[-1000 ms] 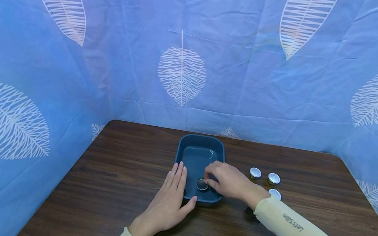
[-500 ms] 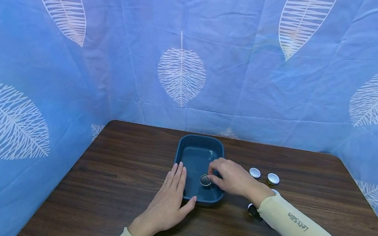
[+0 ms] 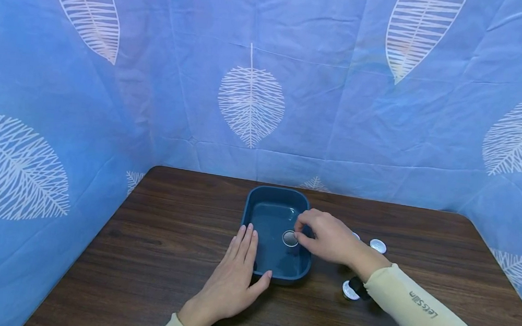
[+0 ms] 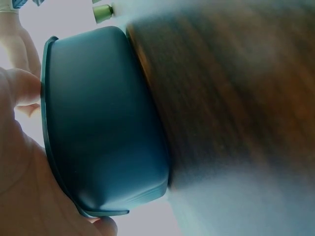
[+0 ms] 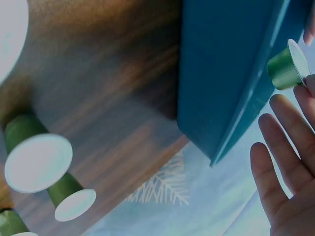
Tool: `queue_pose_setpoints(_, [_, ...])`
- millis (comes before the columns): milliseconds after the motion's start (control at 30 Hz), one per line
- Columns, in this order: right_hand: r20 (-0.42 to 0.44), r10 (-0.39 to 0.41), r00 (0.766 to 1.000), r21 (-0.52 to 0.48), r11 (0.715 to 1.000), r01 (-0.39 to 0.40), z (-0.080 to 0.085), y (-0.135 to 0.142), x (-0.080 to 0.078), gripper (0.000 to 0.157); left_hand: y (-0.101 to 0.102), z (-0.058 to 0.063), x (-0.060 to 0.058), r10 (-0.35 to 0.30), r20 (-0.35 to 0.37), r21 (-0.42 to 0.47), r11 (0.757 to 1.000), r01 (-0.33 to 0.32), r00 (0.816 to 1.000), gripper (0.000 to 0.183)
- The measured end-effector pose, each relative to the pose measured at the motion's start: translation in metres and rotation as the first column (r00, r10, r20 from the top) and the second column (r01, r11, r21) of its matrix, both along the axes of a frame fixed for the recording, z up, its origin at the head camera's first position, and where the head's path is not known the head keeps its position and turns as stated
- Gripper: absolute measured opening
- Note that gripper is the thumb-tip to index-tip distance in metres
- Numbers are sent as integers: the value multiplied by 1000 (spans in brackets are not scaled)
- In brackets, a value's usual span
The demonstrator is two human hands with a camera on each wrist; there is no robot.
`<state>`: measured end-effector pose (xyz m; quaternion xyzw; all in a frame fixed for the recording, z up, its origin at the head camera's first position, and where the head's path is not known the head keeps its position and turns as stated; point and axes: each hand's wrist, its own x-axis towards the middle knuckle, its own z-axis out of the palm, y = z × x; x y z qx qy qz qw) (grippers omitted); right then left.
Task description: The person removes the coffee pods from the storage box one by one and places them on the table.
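My right hand (image 3: 329,239) pinches a small green coffee capsule (image 3: 290,239) by its rim, over the right part of a dark blue rectangular bin (image 3: 269,210). In the right wrist view the capsule (image 5: 285,69) is tilted, its pale lid turned aside, at thumb and fingertip, with the other fingers spread. My left hand (image 3: 227,288) lies along the bin's left side and near left corner, fingers straight, thumb at the near rim. The left wrist view shows the palm (image 4: 24,182) against the rim of the bin (image 4: 103,118).
More capsules with white lids stand on the wooden table to the bin's right: a back one (image 3: 378,246), a nearer one (image 3: 350,290) by the right wrist, others partly behind the forearm. A blue leaf-patterned cloth (image 3: 322,111) hangs behind the table.
My right hand, with the capsule, has moved up and rightward from low in the bin's near part, and the capsule's lid shows more fully. The left hand and bin have stayed still.
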<state>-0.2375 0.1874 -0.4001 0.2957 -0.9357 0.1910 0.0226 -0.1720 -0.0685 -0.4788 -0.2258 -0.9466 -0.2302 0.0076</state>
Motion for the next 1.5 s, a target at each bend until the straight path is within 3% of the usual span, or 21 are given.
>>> queue_pose_setpoints(400, [-31,-79,996,-104,992,75,5,22,-5,10,0,-1,-2,7,6,-3,1000,-7,1000,89])
queue_pose_setpoints(800, [19,-223,975,-52,973,224,7,61,-12,11,0,-2,-3,5,25,-3,1000,-5,1000,88])
queue_pose_setpoints(1033, [89,-327,941,-46,942,332,4,90,-22,13,1,-4,-4,3,19,-7,1000,-2,1000,88])
queue_pose_setpoints(1300, [216,-404,889,-73,901,427,3,115,-31,20,1,-2,-3,5,23,-14,1000,-4,1000,88])
queue_pose_setpoints(1500, [253,-453,855,-96,868,488,-1,131,-35,26,1,0,-1,8,35,-19,1000,-7,999,88])
